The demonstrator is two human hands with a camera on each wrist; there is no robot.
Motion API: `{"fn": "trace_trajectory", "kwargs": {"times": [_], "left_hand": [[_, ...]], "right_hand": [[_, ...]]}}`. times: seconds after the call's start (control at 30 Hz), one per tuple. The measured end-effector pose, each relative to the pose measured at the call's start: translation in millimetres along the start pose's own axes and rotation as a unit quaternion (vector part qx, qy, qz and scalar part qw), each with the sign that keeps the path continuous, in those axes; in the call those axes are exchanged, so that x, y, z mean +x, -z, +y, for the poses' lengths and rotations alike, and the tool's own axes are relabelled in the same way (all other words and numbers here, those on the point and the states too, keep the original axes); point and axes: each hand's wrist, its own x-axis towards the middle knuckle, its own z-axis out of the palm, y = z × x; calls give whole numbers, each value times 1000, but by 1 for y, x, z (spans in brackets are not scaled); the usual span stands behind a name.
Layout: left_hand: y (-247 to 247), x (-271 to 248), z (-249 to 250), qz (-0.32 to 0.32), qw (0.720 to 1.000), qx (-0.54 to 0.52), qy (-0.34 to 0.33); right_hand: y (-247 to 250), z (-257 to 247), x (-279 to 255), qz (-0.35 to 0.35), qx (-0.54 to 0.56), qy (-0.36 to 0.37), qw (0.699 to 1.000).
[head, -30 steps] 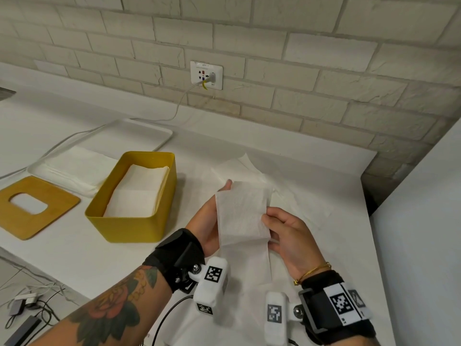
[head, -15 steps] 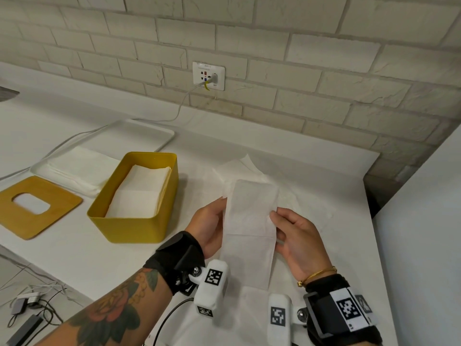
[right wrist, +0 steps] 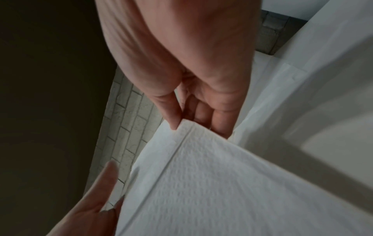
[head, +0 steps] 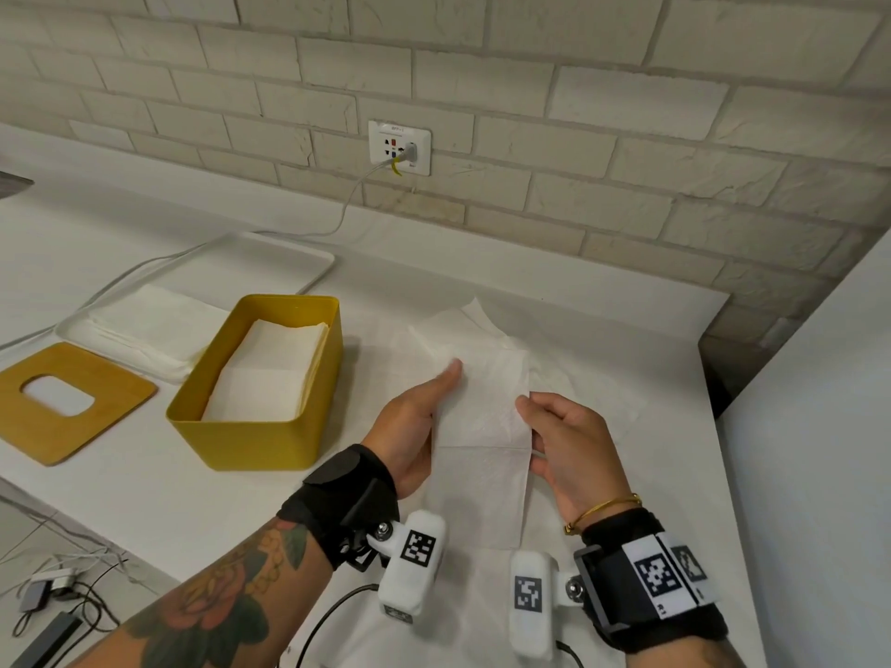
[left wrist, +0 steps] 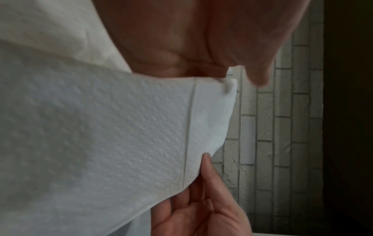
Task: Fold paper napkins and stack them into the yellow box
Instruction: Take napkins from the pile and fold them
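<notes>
I hold a white paper napkin (head: 482,417), folded into a long strip, just above the counter between both hands. My right hand (head: 564,441) pinches its right edge at the crease; the right wrist view shows thumb and fingers (right wrist: 220,121) closed on the napkin's corner (right wrist: 201,175). My left hand (head: 414,421) lies along the left edge with its fingers under the paper and its thumb (left wrist: 258,76) straight, apart from the napkin (left wrist: 121,135). The yellow box (head: 255,441) stands to the left, with folded napkins (head: 270,373) stacked inside.
An unfolded napkin sheet (head: 578,378) lies on the counter under my hands. A wooden lid with an oval hole (head: 96,426) lies left of the box. Behind it a white tray (head: 289,253) holds more napkins. The brick wall has a socket (head: 399,148) with a cable.
The napkin's raised top end has come down and away from me, so the strip now lies flatter and longer. Both hands have sunk toward the counter with it.
</notes>
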Motion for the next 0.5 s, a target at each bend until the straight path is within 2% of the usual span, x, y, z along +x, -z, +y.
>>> {"fn": "trace_trajectory", "kwargs": {"times": [0.1, 0.23, 0.3, 0.4, 0.43, 0.5], "left_hand": [[2, 4, -1, 24, 999, 38, -9], [7, 8, 16, 73, 995, 47, -55], [13, 9, 32, 107, 988, 52, -94], [22, 5, 49, 119, 983, 41, -130], [25, 2, 51, 120, 983, 35, -136], [29, -3, 50, 123, 984, 34, -128]], "right_hand": [[-3, 2, -3, -14, -3, 6, 1000], [-5, 18, -12, -78, -78, -23, 994], [-1, 25, -17, -119, -110, -63, 985], [14, 20, -17, -172, -205, -89, 960], [20, 14, -13, -162, -228, -80, 957], [33, -1, -1, -92, -250, -44, 963]]}}
